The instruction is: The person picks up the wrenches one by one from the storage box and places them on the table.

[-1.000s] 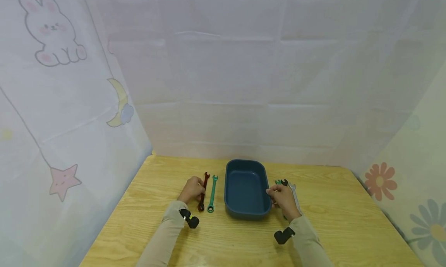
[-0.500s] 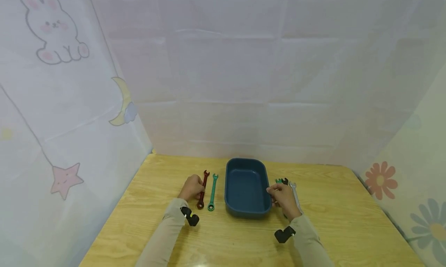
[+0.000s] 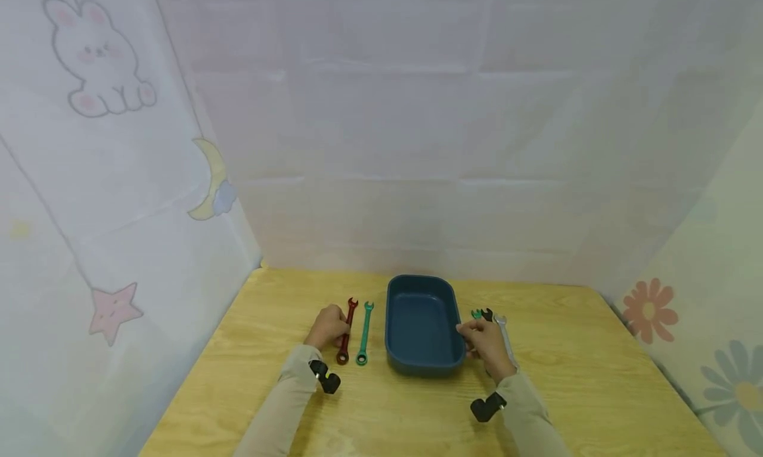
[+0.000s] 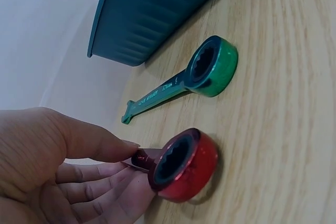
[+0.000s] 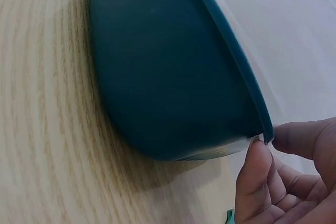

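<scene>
In the head view my left hand pinches a red ratcheting combination wrench between thumb and fingers. Its ring end points toward the left wrist camera and sits close over the wood. A green wrench of the same kind lies beside it, to the right. The dark blue plastic bin stands just right of the green wrench, with nothing inside. With thumb and index finger, my right hand pinches the bin's right rim.
Right of the bin, partly behind my right hand, lie a green wrench, a black wrench and a silver wrench. The wooden table ends at a draped white wall sheet at the back.
The gap between the red wrench and the green one beside it has widened very slightly. Both hands keep their holds, and the head view has shifted a little.
</scene>
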`<state>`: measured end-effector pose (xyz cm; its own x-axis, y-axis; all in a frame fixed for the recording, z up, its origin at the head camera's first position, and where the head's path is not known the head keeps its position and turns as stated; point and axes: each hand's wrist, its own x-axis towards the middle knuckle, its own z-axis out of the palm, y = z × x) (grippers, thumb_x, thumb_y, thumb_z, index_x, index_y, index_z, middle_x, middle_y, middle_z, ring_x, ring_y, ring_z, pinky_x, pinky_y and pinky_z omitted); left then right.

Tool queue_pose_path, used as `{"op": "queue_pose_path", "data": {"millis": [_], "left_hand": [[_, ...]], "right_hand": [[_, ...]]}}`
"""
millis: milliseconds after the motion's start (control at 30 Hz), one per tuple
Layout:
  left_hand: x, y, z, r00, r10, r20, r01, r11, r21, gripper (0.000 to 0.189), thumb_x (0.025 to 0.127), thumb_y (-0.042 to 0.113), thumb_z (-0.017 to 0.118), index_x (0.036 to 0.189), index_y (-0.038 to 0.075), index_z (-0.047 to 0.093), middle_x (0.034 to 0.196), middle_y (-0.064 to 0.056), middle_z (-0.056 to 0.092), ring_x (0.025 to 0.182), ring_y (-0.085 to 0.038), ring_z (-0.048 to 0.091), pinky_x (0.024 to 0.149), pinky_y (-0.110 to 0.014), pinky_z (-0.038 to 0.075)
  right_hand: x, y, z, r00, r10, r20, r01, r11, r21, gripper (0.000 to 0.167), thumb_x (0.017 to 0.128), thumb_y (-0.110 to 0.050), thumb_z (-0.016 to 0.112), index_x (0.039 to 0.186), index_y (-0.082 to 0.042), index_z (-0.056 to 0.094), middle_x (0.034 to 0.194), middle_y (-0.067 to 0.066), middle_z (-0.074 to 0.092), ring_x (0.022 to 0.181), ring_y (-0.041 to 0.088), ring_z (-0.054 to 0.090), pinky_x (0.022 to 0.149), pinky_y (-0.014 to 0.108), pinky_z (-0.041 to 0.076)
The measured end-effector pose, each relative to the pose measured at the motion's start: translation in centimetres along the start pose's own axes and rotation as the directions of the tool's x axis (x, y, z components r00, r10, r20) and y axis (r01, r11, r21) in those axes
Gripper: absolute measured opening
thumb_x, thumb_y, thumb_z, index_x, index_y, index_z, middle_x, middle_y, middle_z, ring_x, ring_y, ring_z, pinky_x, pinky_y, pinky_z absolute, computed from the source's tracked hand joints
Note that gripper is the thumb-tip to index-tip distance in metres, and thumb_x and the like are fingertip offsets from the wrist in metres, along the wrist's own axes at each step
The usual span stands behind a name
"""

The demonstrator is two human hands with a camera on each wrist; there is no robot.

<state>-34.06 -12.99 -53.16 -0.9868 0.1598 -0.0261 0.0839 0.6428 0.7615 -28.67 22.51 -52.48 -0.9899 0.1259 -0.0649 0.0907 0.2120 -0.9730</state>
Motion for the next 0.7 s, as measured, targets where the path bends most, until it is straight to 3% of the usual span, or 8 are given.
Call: {"op": "queue_pose_path", "data": {"millis": [233, 567, 700], "left_hand": [[0.24, -0.24, 0.54, 1.000, -0.010, -0.018, 0.010, 1.000, -0.019, 0.031, 0.086, -0.006, 0.068, 0.061, 0.006, 0.053, 0.057, -0.009, 0.058, 0.042, -0.014, 0.054, 0.042, -0.027, 0.052], [-0.09, 0.08, 0.40, 0.999, -0.015, -0.040, 0.014, 1.000, -0.028, 0.012, 0.086, -0.007, 0.067, 0.076, -0.002, 0.062, 0.069, -0.011, 0.062, 0.048, -0.017, 0.059, 0.046, -0.029, 0.055], [-0.10, 0.58, 0.09, 0.999, 0.001, -0.052, -0.002, 1.000, -0.027, 0.010, 0.086, -0.008, 0.067, 0.077, -0.003, 0.063, 0.070, -0.013, 0.064, 0.049, -0.019, 0.061, 0.046, -0.029, 0.055]], "right_hand": [[0.15, 0.33, -0.24, 1.000, -0.017, -0.010, 0.018, 0.999, 0.029, 0.028, 0.097, -0.014, 0.066, 0.110, 0.011, 0.065, 0.070, 0.006, 0.059, 0.054, 0.014, 0.053, 0.050, 0.033, 0.055], [0.02, -0.14, -0.13, 1.000, -0.003, -0.016, 0.003, 1.000, 0.023, 0.030, 0.096, -0.017, 0.069, 0.110, 0.009, 0.066, 0.072, 0.008, 0.061, 0.055, 0.015, 0.055, 0.051, 0.034, 0.055], [0.08, -0.55, -0.12, 0.999, -0.032, -0.036, 0.032, 0.999, 0.005, 0.030, 0.096, -0.017, 0.068, 0.111, 0.009, 0.065, 0.074, 0.010, 0.063, 0.055, 0.015, 0.057, 0.052, 0.036, 0.056]]}}
